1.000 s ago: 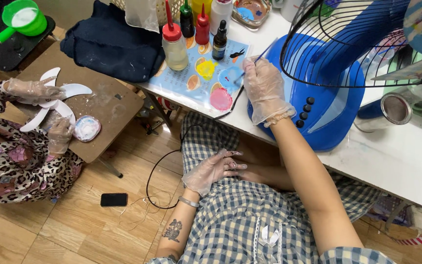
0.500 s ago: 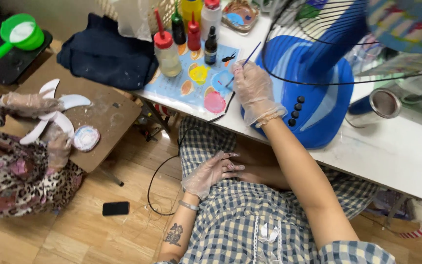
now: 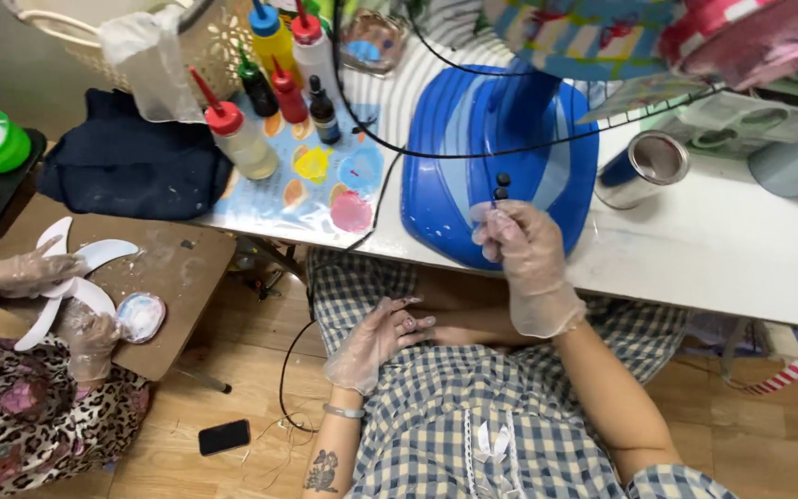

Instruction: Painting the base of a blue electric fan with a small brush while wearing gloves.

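My right hand point(image 3: 524, 254), in a clear glove, hovers over the blue fan base point(image 3: 445, 166) on the white table point(image 3: 695, 249). Its fingertips are bunched right below the row of black buttons point(image 3: 502, 180); whether anything thin is pinched between them does not show. My left hand point(image 3: 376, 342), also gloved, rests on my lap on the checked dress with its fingers spread and nothing in it. A wire fan guard point(image 3: 371, 111) arcs above the base. Left of the base lies a paint palette sheet point(image 3: 325, 180) with coloured blobs.
Squeeze bottles point(image 3: 237, 139) stand by the palette and a tin can point(image 3: 644, 166) lies right of the base. At left, another person's gloved hands point(image 3: 20, 271) hold white fan blades point(image 3: 94, 254) on a brown board point(image 3: 187, 268). A phone point(image 3: 224, 436) and cable point(image 3: 284, 388) lie on the floor.
My right hand has moved from the palette's edge rightward and down onto the blue fan base by its buttons. My left hand has stayed on my lap. The view has shifted closer.
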